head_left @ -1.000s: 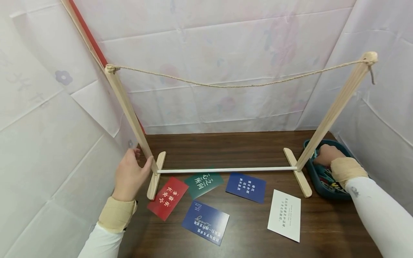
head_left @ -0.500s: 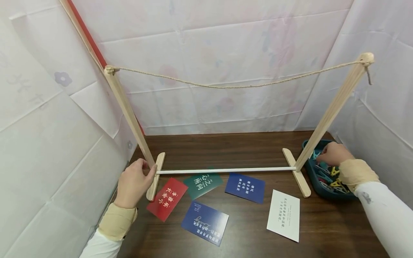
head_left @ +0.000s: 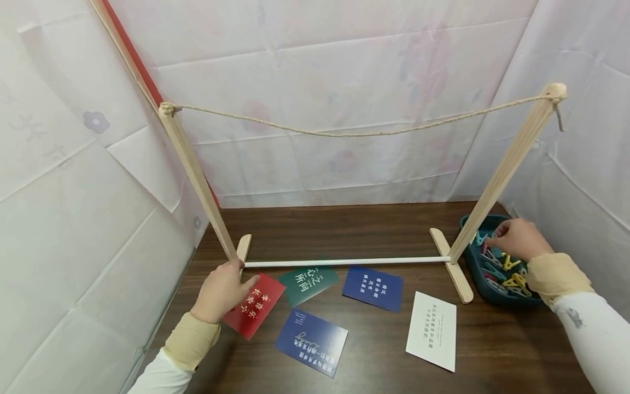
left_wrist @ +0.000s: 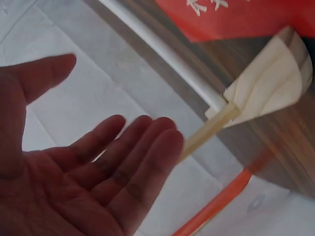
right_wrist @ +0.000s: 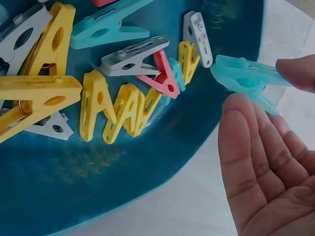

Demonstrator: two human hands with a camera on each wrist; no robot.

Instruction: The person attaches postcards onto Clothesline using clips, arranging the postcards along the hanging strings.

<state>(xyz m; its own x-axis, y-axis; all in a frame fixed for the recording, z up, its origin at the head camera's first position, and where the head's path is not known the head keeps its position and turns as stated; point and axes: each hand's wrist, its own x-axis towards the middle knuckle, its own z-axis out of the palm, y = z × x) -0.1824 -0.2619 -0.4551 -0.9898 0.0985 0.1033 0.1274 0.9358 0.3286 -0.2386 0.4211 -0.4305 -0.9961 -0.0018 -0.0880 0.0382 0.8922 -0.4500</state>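
My right hand [head_left: 523, 239] is over the dark teal tray [right_wrist: 142, 182]. In the right wrist view its thumb and fingers pinch a turquoise clothespin [right_wrist: 241, 78] by the handle ends. Below lie more clothespins, among them a yellow one [right_wrist: 94, 105] and a grey one [right_wrist: 135, 56]. My left hand [head_left: 222, 293] hovers by the left foot of the wooden stand, fingers relaxed and holding nothing, partly covering the red card [head_left: 263, 306] in the head view. The left wrist view has this palm with thumb and fingers spread apart, near the white rod [left_wrist: 167, 56].
A rope [head_left: 339, 134] sags between the stand's left post [head_left: 194, 169] and right post [head_left: 507, 169]. On the brown table [head_left: 374, 345] lie a green card [head_left: 307, 283], two blue cards, one nearer [head_left: 312, 342] and one farther [head_left: 372, 288], and a white card [head_left: 432, 331].
My left hand has come away from the left post, nearer and to the right over the red card. My right hand has shifted slightly right, uncovering more clothespins in the tray.
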